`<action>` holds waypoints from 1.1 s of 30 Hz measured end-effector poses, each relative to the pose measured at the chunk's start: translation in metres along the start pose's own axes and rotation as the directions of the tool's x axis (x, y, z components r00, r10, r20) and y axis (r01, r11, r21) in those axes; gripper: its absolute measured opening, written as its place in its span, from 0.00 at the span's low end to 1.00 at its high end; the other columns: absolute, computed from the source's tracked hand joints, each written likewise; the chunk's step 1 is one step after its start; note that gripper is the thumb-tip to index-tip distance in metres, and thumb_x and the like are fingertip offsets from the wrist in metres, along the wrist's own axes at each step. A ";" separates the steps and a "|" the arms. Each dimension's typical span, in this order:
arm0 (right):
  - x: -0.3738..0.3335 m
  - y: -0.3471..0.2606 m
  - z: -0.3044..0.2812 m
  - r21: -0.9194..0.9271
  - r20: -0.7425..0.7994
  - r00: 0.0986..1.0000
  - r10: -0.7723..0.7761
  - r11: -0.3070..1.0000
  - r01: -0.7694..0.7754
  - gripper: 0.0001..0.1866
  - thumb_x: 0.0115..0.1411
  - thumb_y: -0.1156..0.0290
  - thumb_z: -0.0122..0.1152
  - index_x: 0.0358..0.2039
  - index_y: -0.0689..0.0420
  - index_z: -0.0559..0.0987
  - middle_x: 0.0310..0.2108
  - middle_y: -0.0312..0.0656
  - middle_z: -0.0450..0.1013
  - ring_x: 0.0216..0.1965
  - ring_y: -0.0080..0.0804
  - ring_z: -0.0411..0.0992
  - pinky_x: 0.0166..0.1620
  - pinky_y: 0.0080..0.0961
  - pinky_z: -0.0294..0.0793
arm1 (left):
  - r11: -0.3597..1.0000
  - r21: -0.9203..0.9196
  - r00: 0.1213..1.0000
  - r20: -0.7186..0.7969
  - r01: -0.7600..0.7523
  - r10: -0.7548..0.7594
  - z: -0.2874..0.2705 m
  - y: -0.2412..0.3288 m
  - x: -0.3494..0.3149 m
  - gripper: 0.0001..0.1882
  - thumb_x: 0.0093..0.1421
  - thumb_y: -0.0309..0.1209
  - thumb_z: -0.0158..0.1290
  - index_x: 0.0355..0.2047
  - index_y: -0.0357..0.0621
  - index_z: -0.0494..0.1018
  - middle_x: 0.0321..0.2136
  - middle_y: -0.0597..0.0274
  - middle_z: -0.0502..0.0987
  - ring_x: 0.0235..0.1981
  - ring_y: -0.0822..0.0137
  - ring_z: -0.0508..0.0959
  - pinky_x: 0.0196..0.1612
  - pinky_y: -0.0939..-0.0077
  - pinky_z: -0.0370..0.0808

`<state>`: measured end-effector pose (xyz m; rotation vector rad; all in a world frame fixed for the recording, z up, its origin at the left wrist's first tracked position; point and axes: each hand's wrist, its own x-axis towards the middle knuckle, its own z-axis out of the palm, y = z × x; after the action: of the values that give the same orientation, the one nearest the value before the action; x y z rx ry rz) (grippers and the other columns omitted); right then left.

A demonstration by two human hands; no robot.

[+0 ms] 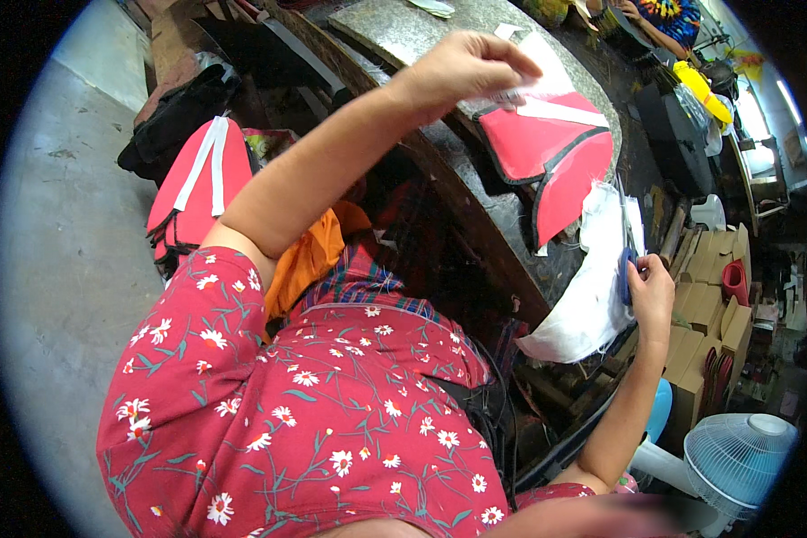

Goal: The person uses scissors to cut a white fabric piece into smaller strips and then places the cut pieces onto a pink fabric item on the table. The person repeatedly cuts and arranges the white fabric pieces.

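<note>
My left hand is raised over the worktable, its thumb and fingers pinched on a small pale, see-through piece. Just below it lies a red panel with black edging and a white strip across its top. My right hand grips scissors by their dark blue handles, blades pointing away from me. Beside the scissors, a bunched white cloth with frayed edges hangs over the table's near edge. Whether the blades touch the cloth I cannot tell.
At the left sits a stack of red panels with white strips. Orange cloth lies by my lap. Cardboard boxes and a fan stand to the right. Another person is at the far right, near a yellow bundle.
</note>
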<state>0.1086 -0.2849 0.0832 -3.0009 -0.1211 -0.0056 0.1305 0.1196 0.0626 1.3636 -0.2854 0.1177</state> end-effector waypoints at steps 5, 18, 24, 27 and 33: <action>-0.010 0.006 -0.008 0.682 0.104 0.987 0.119 0.714 -0.158 0.10 0.67 0.66 0.55 0.35 0.61 0.74 0.19 0.33 0.70 0.21 0.16 0.69 0.23 0.14 0.66 | 0.998 -0.057 0.998 0.050 -0.021 0.023 0.039 0.003 -0.016 0.16 0.56 0.20 0.51 0.46 0.36 0.79 0.41 0.56 0.81 0.38 0.74 0.79 0.43 0.77 0.76; -0.137 -0.053 -0.029 0.871 0.332 0.931 -0.150 0.427 -0.242 0.38 0.53 0.37 0.63 0.43 0.64 0.71 0.26 0.38 0.70 0.28 0.24 0.71 0.37 0.21 0.72 | 0.996 -0.086 0.988 0.151 -0.009 0.022 0.129 -0.006 -0.041 0.36 0.54 0.19 0.61 0.62 0.35 0.60 0.35 0.64 0.74 0.32 0.77 0.75 0.36 0.83 0.75; -0.160 -0.059 -0.020 0.882 0.264 0.962 -0.068 0.421 -0.212 0.28 0.58 0.47 0.64 0.39 0.62 0.70 0.24 0.34 0.68 0.23 0.17 0.66 0.26 0.15 0.65 | 0.976 -0.211 0.982 0.168 -0.050 0.087 0.166 -0.019 -0.057 0.43 0.53 0.17 0.59 0.66 0.35 0.50 0.37 0.60 0.73 0.34 0.75 0.75 0.35 0.80 0.76; -0.168 -0.058 -0.016 0.903 0.222 0.973 -0.062 0.391 -0.181 0.25 0.60 0.49 0.63 0.37 0.62 0.70 0.23 0.32 0.65 0.20 0.16 0.65 0.23 0.13 0.64 | 0.968 -0.247 0.983 0.167 -0.037 0.080 0.177 -0.023 -0.062 0.43 0.51 0.17 0.59 0.66 0.32 0.50 0.40 0.57 0.70 0.32 0.73 0.76 0.33 0.79 0.77; -0.180 -0.055 -0.018 0.892 0.277 0.961 0.002 0.370 -0.258 0.27 0.60 0.46 0.62 0.33 0.61 0.70 0.19 0.31 0.64 0.17 0.16 0.65 0.22 0.14 0.63 | 0.979 -0.203 0.982 0.178 -0.026 0.063 0.183 -0.024 -0.065 0.43 0.49 0.18 0.59 0.65 0.30 0.52 0.47 0.54 0.64 0.31 0.71 0.76 0.32 0.79 0.76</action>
<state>-0.0749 -0.2480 0.1071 -1.8090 0.0861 0.3259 0.0493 -0.0589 0.0545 1.1695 -0.4711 -0.0008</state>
